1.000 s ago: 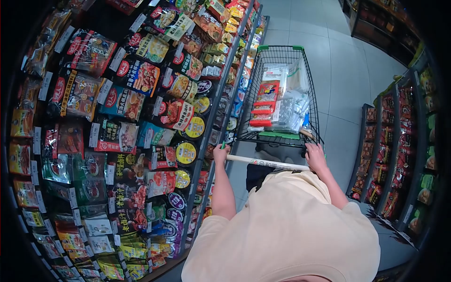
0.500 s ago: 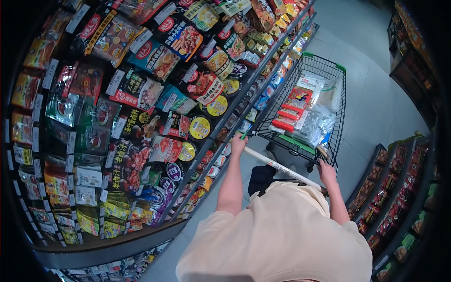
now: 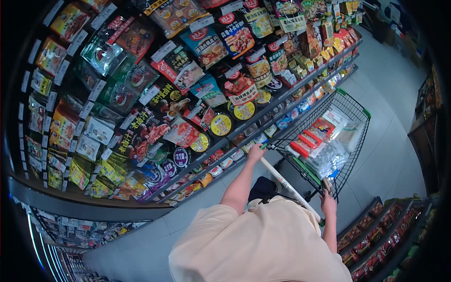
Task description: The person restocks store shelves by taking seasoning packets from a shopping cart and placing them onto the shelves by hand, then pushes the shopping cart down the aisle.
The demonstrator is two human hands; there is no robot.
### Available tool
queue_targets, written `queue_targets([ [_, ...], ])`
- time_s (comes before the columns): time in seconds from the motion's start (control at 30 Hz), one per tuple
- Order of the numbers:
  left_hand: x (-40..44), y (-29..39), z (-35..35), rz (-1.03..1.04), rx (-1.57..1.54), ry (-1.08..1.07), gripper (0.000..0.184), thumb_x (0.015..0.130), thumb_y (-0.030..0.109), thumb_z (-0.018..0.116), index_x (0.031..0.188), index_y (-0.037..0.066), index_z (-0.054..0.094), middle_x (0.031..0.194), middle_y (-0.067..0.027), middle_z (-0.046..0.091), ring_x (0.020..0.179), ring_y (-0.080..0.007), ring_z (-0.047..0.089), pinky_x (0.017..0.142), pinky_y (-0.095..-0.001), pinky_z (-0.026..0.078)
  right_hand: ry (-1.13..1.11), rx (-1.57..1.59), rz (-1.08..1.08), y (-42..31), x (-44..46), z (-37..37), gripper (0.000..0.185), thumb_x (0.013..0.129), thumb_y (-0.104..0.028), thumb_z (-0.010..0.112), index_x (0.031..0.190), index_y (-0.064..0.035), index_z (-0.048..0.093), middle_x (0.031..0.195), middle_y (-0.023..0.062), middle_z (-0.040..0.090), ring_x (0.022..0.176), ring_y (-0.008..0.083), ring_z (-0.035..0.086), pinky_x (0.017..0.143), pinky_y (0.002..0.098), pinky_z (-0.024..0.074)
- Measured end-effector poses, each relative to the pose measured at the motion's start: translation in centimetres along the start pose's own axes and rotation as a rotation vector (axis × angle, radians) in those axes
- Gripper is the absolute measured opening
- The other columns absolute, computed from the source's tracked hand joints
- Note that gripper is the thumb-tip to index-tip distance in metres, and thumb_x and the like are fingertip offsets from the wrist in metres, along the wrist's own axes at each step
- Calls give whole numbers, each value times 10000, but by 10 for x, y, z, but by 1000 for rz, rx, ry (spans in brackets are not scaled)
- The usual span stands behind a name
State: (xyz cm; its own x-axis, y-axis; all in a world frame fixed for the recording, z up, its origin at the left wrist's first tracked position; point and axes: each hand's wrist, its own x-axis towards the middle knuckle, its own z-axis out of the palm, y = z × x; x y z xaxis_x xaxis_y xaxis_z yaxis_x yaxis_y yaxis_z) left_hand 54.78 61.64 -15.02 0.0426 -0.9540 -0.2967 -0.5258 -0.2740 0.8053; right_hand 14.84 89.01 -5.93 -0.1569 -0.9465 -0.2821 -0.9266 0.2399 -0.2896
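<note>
My left hand is closed around the left end of the white handle bar of a shopping cart. At the cart's near right corner, my right hand is closed on the frame, its fingers partly hidden. The black wire basket has green corner pieces. Inside lie red packets, clear plastic-wrapped goods and a pale flat package. A slim brownish item shows just ahead of my right hand; what it is I cannot tell.
Tall shelves of bagged seasonings and round yellow-lidded tubs run along the left, close to the cart. Low tiered shelves stand at the lower right, with another dark display beyond. Grey tiled floor stretches ahead.
The view has turned, so shelves and cart appear shifted right, the cart also lower. More aisle shows behind at the lower left. Both hands keep their hold on the cart.
</note>
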Motion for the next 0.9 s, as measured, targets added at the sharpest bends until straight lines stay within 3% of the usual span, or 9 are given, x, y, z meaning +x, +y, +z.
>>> queue_targets([
  [0.07,-8,12,-4,-9,7,0,189,774,160,690,946,99,739,759,-86,716,735,-203,694,687,-349,518,-15,-49,46,3,1,4,430,976,-293,586,1350,-93,515,970,188,710,901,382,683,780,510,531],
  [0.13,-12,20,-5,-43,-28,-30,136,785,87,696,900,17,710,776,-97,699,727,-190,679,684,-340,508,-17,-44,40,6,0,5,438,973,-292,589,1354,-90,511,982,190,708,913,382,682,789,512,529],
  [0.2,-11,19,-5,-36,-17,-19,149,779,93,701,908,19,712,773,-96,699,729,-191,683,684,-345,510,-19,-37,41,7,2,6,446,971,-291,592,1358,-86,507,995,193,707,924,383,680,799,513,527],
  [0.3,-2,0,2,43,44,9,185,785,169,690,949,102,744,780,-92,727,763,-225,712,701,-371,527,19,-39,19,10,1,9,450,964,-268,603,1366,-89,508,990,217,702,909,398,682,789,510,532],
  [0.4,3,-7,5,-26,-42,-13,184,790,168,689,953,102,744,788,-93,728,768,-229,708,711,-376,523,-34,-26,54,5,0,4,459,968,-277,602,1369,-79,494,992,189,707,935,379,679,804,512,531],
  [0.7,-10,2,1,42,-40,-36,153,769,125,692,899,56,734,765,-99,719,716,-203,692,693,-341,509,72,-24,120,-8,-16,-1,414,954,-280,627,1301,-77,527,942,179,699,918,356,681,785,487,530],
  [0.77,-10,-7,5,44,-137,-49,144,777,106,687,902,45,724,758,-92,717,711,-189,695,693,-328,514,82,-12,126,-4,-19,1,433,936,-272,646,1316,-91,541,979,216,702,938,382,680,795,500,530],
  [0.9,-28,-13,3,92,-162,-70,165,843,143,683,962,30,701,766,-73,704,714,-162,704,682,-321,521,171,-20,116,12,-21,18,404,891,-234,688,1261,-102,593,961,205,708,927,373,686,799,483,532],
])
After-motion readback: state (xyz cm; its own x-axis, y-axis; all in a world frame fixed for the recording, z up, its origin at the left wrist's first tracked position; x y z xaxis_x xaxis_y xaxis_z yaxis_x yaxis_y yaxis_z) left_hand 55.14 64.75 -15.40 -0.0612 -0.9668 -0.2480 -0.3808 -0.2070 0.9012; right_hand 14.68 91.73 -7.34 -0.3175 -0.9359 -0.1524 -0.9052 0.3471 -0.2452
